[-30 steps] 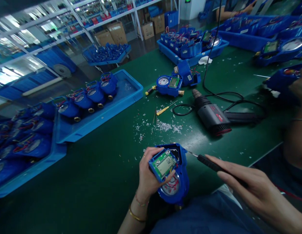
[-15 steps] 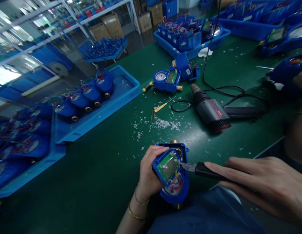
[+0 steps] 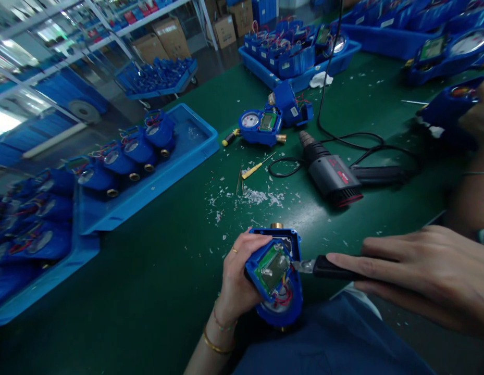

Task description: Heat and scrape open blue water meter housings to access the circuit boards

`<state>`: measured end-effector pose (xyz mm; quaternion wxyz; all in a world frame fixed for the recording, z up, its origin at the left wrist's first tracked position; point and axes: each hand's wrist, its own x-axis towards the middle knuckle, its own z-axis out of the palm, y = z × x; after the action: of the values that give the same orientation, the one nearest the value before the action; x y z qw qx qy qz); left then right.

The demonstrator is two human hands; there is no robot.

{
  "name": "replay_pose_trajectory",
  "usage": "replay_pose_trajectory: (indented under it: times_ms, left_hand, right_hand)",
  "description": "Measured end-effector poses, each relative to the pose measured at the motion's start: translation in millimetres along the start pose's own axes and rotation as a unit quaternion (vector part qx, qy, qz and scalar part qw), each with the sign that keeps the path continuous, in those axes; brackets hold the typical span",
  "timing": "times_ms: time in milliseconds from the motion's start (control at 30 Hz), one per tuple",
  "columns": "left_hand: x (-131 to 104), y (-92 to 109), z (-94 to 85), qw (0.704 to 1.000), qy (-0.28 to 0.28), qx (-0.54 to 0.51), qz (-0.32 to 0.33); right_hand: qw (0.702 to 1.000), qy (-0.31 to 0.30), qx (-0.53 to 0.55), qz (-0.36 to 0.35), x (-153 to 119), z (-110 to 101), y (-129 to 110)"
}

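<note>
My left hand (image 3: pixel 240 271) is wrapped round a blue water meter (image 3: pixel 295 307) near my body, its fingers gripping the lifted display unit with a green circuit board (image 3: pixel 273 271). Red and yellow wires hang from that unit over the meter's round dial. Brass fittings stick out at the meter's far end. From the right, my right hand (image 3: pixel 429 276) holds a utility knife (image 3: pixel 335 267) by its black handle. The blade's tip is at the right edge of the display unit; whether it touches the board I cannot make out.
White scraps (image 3: pixel 261 197) lie beyond the meter, beside a yellow-handled screwdriver (image 3: pixel 252 171). A heat gun (image 3: pixel 331 174) with a black cord lies to their right. Blue trays (image 3: pixel 156 187) of meters stand left and at the back. Another person's hand (image 3: pixel 478 112) is at the right edge.
The view has shifted slightly, so the table things appear a little further left. Both hands keep their hold, and the blade stays by the display unit's edge.
</note>
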<state>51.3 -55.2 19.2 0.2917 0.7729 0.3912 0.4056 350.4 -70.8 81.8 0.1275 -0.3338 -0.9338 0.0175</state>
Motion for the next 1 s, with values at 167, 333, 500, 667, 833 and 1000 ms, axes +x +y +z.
replay_pose_trajectory:
  times_ms: [167,333,500,667,833,1000]
  left_hand:
    - [0.3,0.4,0.2,1.000,0.000,0.005,0.002]
    - [0.3,0.7,0.5,1.000,0.002,0.003,0.004]
    - [0.3,0.4,0.6,1.000,0.001,0.002,0.005]
    - [0.0,0.2,1.3,1.000,0.006,0.010,0.010]
    - [-0.5,-0.7,2.1,1.000,-0.008,0.013,0.009]
    - [-0.2,-0.3,2.1,1.000,-0.019,0.006,0.007]
  right_hand:
    - [1.000,-0.013,0.014,-0.009,2.2,-2.2,5.7]
    - [0.999,-0.017,0.033,-0.006,3.2,-2.1,5.4]
    - [0.999,-0.014,0.030,0.001,6.3,-2.4,3.9]
    - [0.999,-0.005,-0.014,0.030,3.0,2.6,-6.1]
    - [0.997,-0.009,-0.020,0.072,-4.3,5.5,-17.3]
    - [0.997,-0.010,0.032,0.075,-9.6,3.0,-12.3]
